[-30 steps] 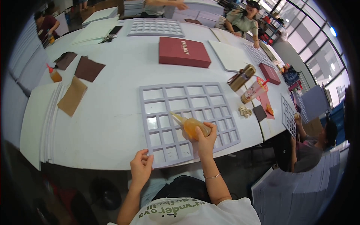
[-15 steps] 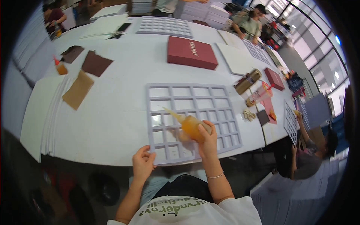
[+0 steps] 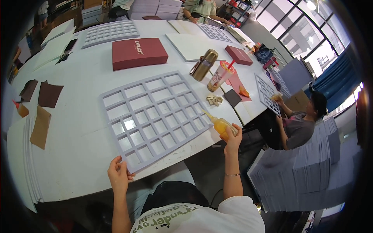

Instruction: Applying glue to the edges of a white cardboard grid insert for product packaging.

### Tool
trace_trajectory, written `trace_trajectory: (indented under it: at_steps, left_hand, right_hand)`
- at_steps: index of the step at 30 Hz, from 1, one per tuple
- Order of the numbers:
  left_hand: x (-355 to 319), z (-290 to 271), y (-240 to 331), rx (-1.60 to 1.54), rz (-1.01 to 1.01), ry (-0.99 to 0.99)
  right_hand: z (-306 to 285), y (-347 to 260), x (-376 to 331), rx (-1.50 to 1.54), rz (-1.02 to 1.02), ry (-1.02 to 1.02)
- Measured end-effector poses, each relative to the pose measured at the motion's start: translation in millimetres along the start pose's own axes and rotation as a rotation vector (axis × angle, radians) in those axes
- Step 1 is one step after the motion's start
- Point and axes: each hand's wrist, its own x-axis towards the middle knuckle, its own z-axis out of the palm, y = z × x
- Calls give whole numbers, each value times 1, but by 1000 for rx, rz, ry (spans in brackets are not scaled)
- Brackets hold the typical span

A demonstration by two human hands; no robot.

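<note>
A pale grey-lavender divider grid [image 3: 152, 115] with rows of square and rectangular compartments lies aslant on the white table near its front edge. My left hand [image 3: 119, 174] grips its near left corner with curled fingers. My right hand [image 3: 233, 140] is closed around a squeeze bottle [image 3: 223, 127] of amber liquid, likely glue. The bottle is tilted, and its long thin nozzle points up and left to the grid's right edge. Whether the tip touches the grid I cannot tell.
Beyond the grid lie a dark red box [image 3: 139, 53], a bronze flask [image 3: 204, 65], a drink cup with a straw [image 3: 221, 76] and a crumpled scrap [image 3: 214, 100]. Brown sheets [image 3: 50, 95] lie left. At right, another person [image 3: 301, 120] handles a second grid [image 3: 266, 93].
The view has swung right. The grid now lies turned, its right side farther away. The bottle in my right hand has moved from over the compartments to the grid's right edge.
</note>
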Motion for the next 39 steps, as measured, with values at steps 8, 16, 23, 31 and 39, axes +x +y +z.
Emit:
trace_trajectory:
  at_steps: [8,16,23,31,39]
  left_hand:
    - [-2,-3,-7,35,-5,29]
    - [-1,-6,-9,23,-10,1]
    - [-2,-9,-8,4,-31,14]
    - [-1,-13,-9,-10,-23,-58]
    - [-1,-12,-8,-11,3,-78]
  right_hand:
    - [-15,14,20,-127,-68,35]
    - [-10,12,10,-106,-26,-23]
    - [19,11,-48,-81,25,-208]
    - [62,9,-123,-83,97,-431]
    - [101,13,-170,-130,24,-724]
